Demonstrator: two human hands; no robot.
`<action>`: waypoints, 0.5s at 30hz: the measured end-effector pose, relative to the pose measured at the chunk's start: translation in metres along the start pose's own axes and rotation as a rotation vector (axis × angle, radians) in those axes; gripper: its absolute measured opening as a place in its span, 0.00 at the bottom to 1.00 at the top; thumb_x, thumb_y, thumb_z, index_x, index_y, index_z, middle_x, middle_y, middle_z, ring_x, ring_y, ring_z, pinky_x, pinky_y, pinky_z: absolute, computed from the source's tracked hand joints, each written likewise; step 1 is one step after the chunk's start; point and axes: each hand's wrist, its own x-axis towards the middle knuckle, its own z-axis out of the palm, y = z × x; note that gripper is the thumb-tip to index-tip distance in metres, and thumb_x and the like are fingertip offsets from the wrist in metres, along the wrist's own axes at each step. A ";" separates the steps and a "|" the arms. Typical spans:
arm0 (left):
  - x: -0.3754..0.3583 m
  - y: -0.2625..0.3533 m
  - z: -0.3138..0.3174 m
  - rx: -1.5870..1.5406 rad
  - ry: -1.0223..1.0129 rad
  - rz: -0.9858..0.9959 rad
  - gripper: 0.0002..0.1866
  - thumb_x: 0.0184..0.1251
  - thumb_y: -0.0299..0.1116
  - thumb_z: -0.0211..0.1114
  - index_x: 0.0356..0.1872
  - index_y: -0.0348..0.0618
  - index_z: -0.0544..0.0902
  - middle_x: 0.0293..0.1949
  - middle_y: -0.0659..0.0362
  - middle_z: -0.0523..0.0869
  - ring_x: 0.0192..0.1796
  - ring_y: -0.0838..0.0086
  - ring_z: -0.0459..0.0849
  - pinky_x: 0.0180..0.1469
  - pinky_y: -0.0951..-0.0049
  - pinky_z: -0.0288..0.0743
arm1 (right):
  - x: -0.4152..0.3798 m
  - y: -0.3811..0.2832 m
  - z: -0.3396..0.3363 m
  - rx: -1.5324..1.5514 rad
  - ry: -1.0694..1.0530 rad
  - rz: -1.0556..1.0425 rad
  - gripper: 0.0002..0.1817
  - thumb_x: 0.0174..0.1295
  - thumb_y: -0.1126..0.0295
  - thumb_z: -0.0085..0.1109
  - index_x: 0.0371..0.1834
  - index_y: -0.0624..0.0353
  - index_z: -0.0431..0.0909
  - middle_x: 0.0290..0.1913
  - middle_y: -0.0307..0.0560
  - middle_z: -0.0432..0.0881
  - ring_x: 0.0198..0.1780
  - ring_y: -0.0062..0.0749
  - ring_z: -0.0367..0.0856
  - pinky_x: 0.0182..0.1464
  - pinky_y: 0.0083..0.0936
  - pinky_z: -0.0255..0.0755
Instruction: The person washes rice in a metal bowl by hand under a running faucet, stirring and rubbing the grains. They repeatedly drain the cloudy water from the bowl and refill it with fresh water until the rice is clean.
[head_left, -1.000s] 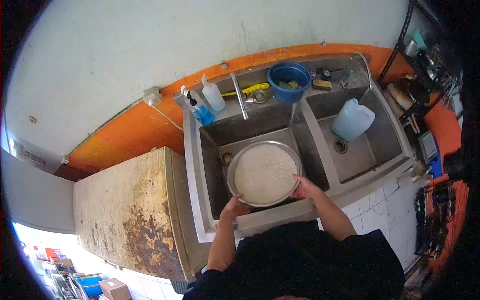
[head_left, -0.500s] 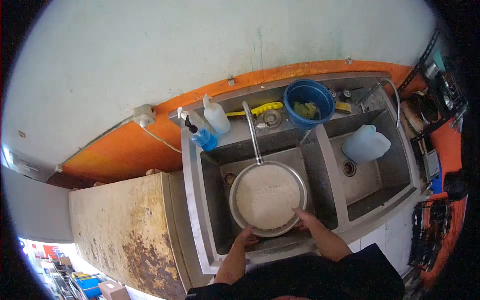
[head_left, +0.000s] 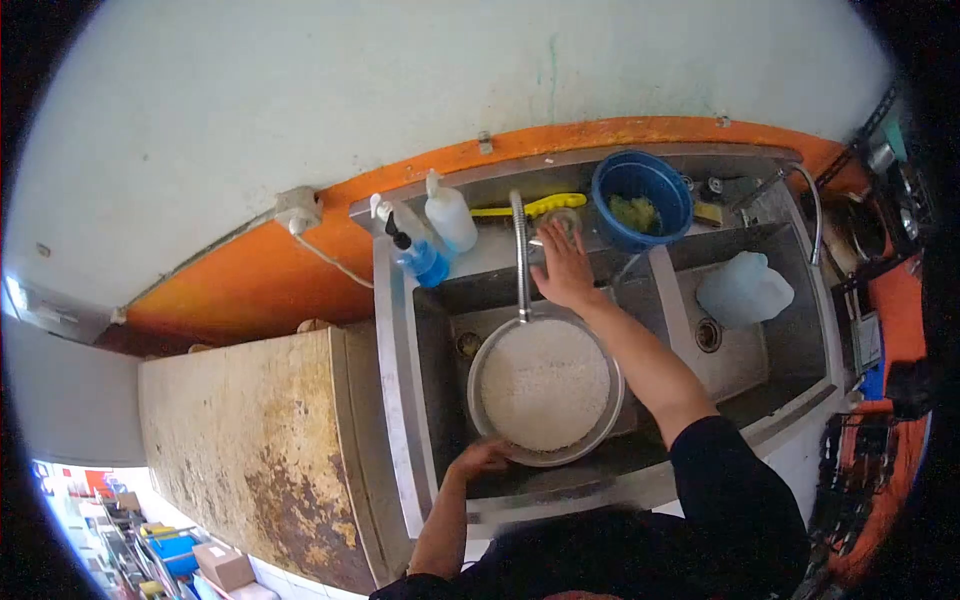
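Note:
A round metal bowl (head_left: 477,412) stands in the left sink basin, under the flexible metal faucet spout (head_left: 521,255). It holds white grains that look like rice (head_left: 545,385), with cloudy water over them. My left hand (head_left: 480,458) is at the bowl's near-left rim, its fingers closed against the edge and slightly blurred. Behind the bowl, my right hand (head_left: 566,272) lies over the faucet's base on the back ledge, fingers stretched forward and partly covering the metal fitting. Whether they press on the tap is hard to see.
On the back ledge are soap bottles (head_left: 450,218), a yellow-handled brush (head_left: 555,204) and a blue bucket (head_left: 640,238) with scouring pads inside. A translucent jug (head_left: 748,290) lies in the right basin. A worn cabinet (head_left: 240,420) stands left.
My right hand has left the bowl's rim and moved forward to the faucet base. My left hand has stayed at the near-left rim. The view has shifted slightly.

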 end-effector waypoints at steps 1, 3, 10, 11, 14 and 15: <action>-0.007 0.008 0.004 -0.045 0.002 0.070 0.27 0.64 0.51 0.53 0.55 0.41 0.70 0.47 0.55 0.79 0.35 0.71 0.79 0.42 0.72 0.76 | -0.005 0.000 -0.002 -0.046 -0.034 -0.075 0.39 0.52 0.60 0.57 0.64 0.66 0.54 0.68 0.55 0.54 0.71 0.44 0.47 0.70 0.46 0.37; -0.014 0.010 0.007 -0.156 -0.041 0.165 0.27 0.65 0.50 0.53 0.58 0.41 0.68 0.48 0.54 0.79 0.38 0.70 0.79 0.44 0.70 0.75 | -0.020 -0.001 -0.009 -0.140 -0.099 -0.217 0.38 0.52 0.61 0.57 0.64 0.66 0.54 0.68 0.53 0.54 0.72 0.42 0.44 0.70 0.45 0.35; -0.030 0.017 0.024 -0.337 -0.109 0.268 0.29 0.66 0.49 0.51 0.62 0.41 0.63 0.51 0.52 0.77 0.41 0.68 0.78 0.50 0.66 0.72 | -0.036 -0.014 -0.008 -0.502 -0.362 -0.307 0.50 0.43 0.52 0.62 0.67 0.64 0.50 0.71 0.52 0.45 0.73 0.40 0.37 0.71 0.42 0.29; -0.034 0.021 0.029 -0.337 -0.092 0.276 0.29 0.66 0.49 0.51 0.62 0.41 0.62 0.52 0.51 0.77 0.41 0.68 0.78 0.49 0.66 0.72 | -0.035 -0.015 -0.007 -0.543 -0.389 -0.298 0.51 0.42 0.49 0.62 0.68 0.63 0.49 0.72 0.52 0.43 0.73 0.40 0.36 0.71 0.42 0.28; -0.014 0.009 0.029 -0.395 -0.078 0.329 0.30 0.66 0.50 0.51 0.62 0.40 0.62 0.53 0.50 0.75 0.40 0.68 0.79 0.48 0.66 0.72 | -0.034 -0.020 -0.017 -0.554 -0.463 -0.270 0.53 0.41 0.43 0.60 0.69 0.57 0.48 0.72 0.51 0.40 0.73 0.40 0.34 0.71 0.42 0.25; -0.009 0.006 0.032 -0.389 -0.074 0.340 0.30 0.66 0.50 0.51 0.62 0.40 0.62 0.53 0.51 0.75 0.40 0.68 0.79 0.48 0.66 0.72 | -0.034 -0.021 -0.021 -0.540 -0.487 -0.261 0.53 0.41 0.41 0.59 0.70 0.55 0.47 0.73 0.51 0.40 0.73 0.40 0.33 0.71 0.42 0.24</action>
